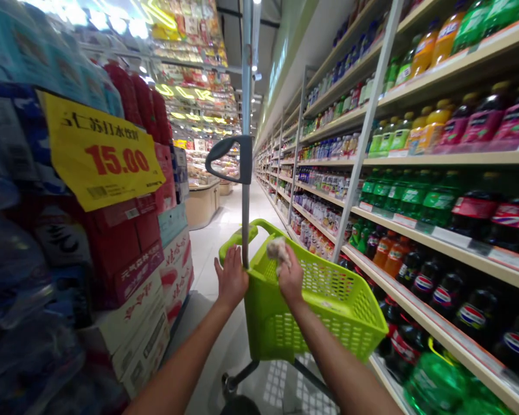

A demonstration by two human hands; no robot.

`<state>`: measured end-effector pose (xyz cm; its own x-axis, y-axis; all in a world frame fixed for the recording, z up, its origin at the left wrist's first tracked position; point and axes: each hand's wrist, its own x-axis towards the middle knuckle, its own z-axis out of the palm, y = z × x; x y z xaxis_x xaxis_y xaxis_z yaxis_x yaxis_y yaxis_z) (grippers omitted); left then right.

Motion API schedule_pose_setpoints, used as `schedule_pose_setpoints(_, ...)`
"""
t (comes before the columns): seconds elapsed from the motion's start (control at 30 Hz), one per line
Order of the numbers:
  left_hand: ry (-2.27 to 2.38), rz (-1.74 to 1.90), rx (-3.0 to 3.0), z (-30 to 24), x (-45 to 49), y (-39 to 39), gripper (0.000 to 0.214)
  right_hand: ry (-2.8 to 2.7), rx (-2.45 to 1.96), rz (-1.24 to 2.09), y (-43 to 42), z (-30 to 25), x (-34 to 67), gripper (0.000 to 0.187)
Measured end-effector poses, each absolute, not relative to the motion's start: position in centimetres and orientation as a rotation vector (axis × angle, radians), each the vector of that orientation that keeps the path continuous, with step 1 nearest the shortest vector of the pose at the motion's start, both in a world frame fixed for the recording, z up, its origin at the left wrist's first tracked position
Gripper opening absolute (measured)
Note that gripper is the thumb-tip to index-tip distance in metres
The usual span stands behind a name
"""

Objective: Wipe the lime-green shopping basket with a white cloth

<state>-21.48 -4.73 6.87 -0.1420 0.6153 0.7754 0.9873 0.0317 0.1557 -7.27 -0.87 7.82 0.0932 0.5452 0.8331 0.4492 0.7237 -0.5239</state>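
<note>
A lime-green shopping basket (277,328) on a wheeled frame stands right in front of me, its side walls pierced with holes. Rising from its near left corner is a grey pole (245,225) with a dark grey loop handle (227,160) higher up. My left hand (232,279) rests against that corner beside the pole, fingers stretched out and holding nothing. Above the basket, my right hand (290,278) is closed on a crumpled whitish cloth (277,251). Whether the cloth touches the basket wall, I cannot tell.
Shelves (441,227) full of drink bottles run along the right, close to the basket. Stacked drink cartons (132,323) with a yellow price sign (106,150) line the left. Ahead, a pale tiled aisle (237,213) passes a rounded display counter (201,207).
</note>
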Motion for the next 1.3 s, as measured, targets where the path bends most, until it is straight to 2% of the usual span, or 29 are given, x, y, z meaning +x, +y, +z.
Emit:
schedule_pose_setpoints(0.13, -1.904, -0.757, -1.765, 7.1, -23.3, -4.3, 0.057, -1.703, -0.601, -0.274, 0.2, 19.6, -11.4, 0.05)
schedule_pose_setpoints(0.23, -1.862, -0.658, -1.831, 5.9, -23.7, -4.8, 0.056, -2.033, -0.453, -0.505, 1.2, 21.5, -12.6, 0.046)
schedule_pose_setpoints(0.43, -1.811, -0.639, -1.915, 5.0, -24.3, -5.5, 0.059, -2.443, -0.202, -0.642, 2.0, 13.0, -10.5, 0.036)
schedule_pose_setpoints(0.63, -1.777, -0.566, -1.967, 5.2, -24.4, -5.7, 0.063, -2.23, -0.314, -0.663, 2.4, 14.9, -11.3, 0.04)
schedule_pose_setpoints(0.73, -1.73, -0.506, -2.002, 4.9, -24.8, -6.4, 0.063, -2.141, -0.329, -0.642, 2.3, 13.3, -11.6, 0.039)
schedule_pose_setpoints(0.87, -1.71, -0.47, -2.021, 4.1, -25.4, -7.1, 0.062, -2.101, -0.375, -0.571, 1.0, 5.1, -10.3, 0.036)
schedule_pose_setpoints(1.03, -1.691, -0.434, -2.026, 3.2, -24.6, -7.9, 0.06, -2.124, -0.502, -0.468, -1.1, -6.6, -7.1, 0.044)
schedule_pose_setpoints(1.13, -1.655, -0.412, -2.073, 2.3, -23.6, -8.3, 0.058, -2.167, -0.52, -0.355, -2.0, -11.2, -4.9, 0.052)
schedule_pose_setpoints(1.2, -1.642, -0.421, -2.09, 1.7, -23.1, -8.6, 0.058, -2.197, -0.542, -0.246, -2.8, -11.8, -3.8, 0.059)
schedule_pose_setpoints(1.3, -1.633, -0.461, -2.091, 1.2, -22.5, -8.6, 0.057, -2.139, -0.634, -0.082, -4.0, -8.0, -3.3, 0.066)
